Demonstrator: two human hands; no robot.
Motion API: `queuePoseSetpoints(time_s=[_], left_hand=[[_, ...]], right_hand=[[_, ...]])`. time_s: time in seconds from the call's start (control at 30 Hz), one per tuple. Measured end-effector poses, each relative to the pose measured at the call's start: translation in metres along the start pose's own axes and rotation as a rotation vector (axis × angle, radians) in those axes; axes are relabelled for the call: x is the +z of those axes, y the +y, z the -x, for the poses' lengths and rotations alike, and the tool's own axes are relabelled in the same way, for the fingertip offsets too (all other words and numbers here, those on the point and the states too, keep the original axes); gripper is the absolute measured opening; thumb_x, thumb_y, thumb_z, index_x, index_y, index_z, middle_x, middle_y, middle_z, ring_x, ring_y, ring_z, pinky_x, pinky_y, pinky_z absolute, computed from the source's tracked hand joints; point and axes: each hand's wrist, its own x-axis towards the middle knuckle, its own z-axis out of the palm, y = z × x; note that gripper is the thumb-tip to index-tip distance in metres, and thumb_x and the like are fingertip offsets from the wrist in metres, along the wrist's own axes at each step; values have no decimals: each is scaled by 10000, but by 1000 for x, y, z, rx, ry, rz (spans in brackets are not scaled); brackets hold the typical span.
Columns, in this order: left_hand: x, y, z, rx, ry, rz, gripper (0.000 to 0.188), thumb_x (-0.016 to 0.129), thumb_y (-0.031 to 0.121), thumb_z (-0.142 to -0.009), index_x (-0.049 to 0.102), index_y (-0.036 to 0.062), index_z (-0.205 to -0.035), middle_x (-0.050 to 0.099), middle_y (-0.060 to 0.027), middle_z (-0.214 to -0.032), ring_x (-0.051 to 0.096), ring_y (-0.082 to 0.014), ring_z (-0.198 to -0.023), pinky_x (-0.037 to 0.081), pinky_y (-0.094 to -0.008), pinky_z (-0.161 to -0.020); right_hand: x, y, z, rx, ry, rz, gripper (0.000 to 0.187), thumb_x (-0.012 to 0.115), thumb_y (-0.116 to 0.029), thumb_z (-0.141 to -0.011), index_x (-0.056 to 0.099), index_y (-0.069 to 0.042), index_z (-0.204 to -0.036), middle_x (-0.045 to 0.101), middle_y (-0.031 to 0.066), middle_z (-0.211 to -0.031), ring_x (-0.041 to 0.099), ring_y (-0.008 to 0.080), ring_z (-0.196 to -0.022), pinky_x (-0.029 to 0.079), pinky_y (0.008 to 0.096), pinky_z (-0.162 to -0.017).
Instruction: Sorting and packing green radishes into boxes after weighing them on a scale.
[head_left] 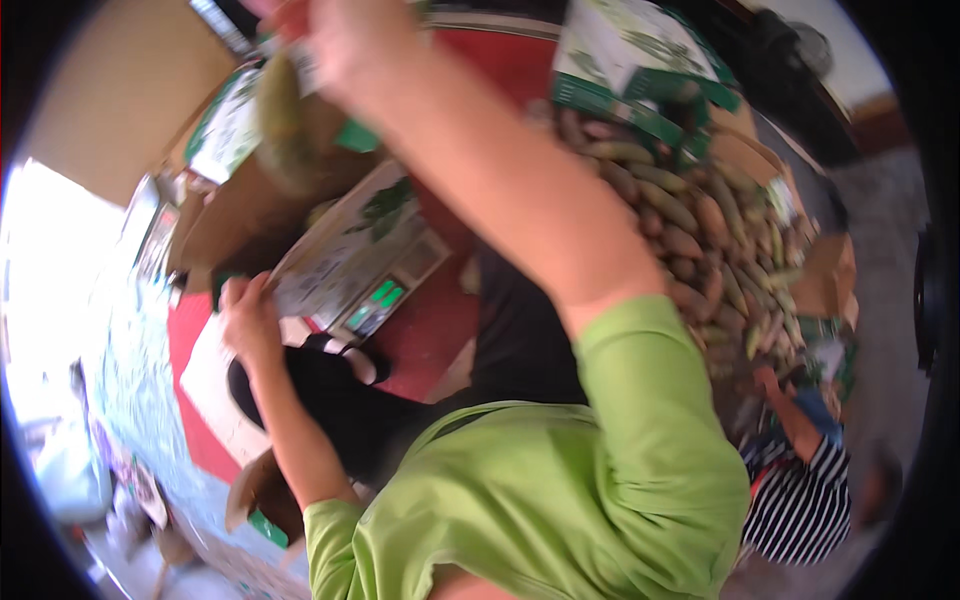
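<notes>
My left hand (250, 318) is closed on the near corner of an open cardboard carton (345, 250) printed with green leaves. That carton stands on a scale with a lit green display (377, 302). My right arm reaches across to the upper left, and my right hand (330, 45) is smeared by motion at the top edge. Against its fingers hangs a long green-yellow vegetable (280, 115), like a thick cucumber, above the carton's opening. The lower end of the vegetable is blurred. Most of the carton's inside is shadowed.
A large heap of long green and brown vegetables (715, 235) lies to the right. Behind it is another printed carton (640, 50). At the lower right sits a person in a striped top (800, 505). Light blue plastic sheeting (140, 390) covers the left side.
</notes>
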Motion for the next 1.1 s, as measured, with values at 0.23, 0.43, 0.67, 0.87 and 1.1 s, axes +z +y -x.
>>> queuePoseSetpoints(time_s=[0.23, 0.43, 0.67, 0.87, 1.1], left_hand=[[-1, 5, -2, 64, -21, -49, 149, 603, 197, -813, 670, 151, -939, 545, -17, -835, 585, -221, -763, 452, -354, -590], [8, 2, 0, 81, -24, -119, 156, 603, 229, -821, 668, 152, -941, 554, 0, -873, 594, -210, -777, 451, -357, -572], [9, -18, 0, 76, -19, -98, 169, 611, 248, -826, 671, 143, -944, 549, 0, -869, 590, -196, -756, 451, -355, -575], [16, -13, -4, 105, -14, -52, 176, 602, 251, -841, 669, 125, -943, 541, -9, -860, 584, -197, -739, 450, -348, -594], [20, -20, 2, 65, 0, -54, 174, 600, 242, -851, 664, 107, -939, 518, -21, -835, 564, -189, -735, 442, -337, -606]], right_hand=[[-27, 92, 41, -189, -104, 830, 48, 543, -45, -763, 576, -42, -797, 616, 147, -760, 602, 285, -723, 469, 388, -661], [-43, -3, 82, -123, -547, 1099, 168, 560, -92, -765, 651, -41, -896, 653, 135, -843, 627, 278, -805, 493, 353, -733], [-204, -126, 113, -90, 97, 876, 190, 580, -127, -827, 613, -7, -971, 640, 65, -862, 600, 105, -759, 483, 225, -630], [-502, -137, 284, 77, 698, 1607, 71, 573, -72, -795, 621, -34, -832, 578, 38, -665, 539, 111, -582, 427, 264, -494], [-580, -142, 440, 733, 913, 1799, 126, 558, -131, -764, 633, -64, -840, 629, 125, -706, 618, 234, -633, 487, 344, -602]])
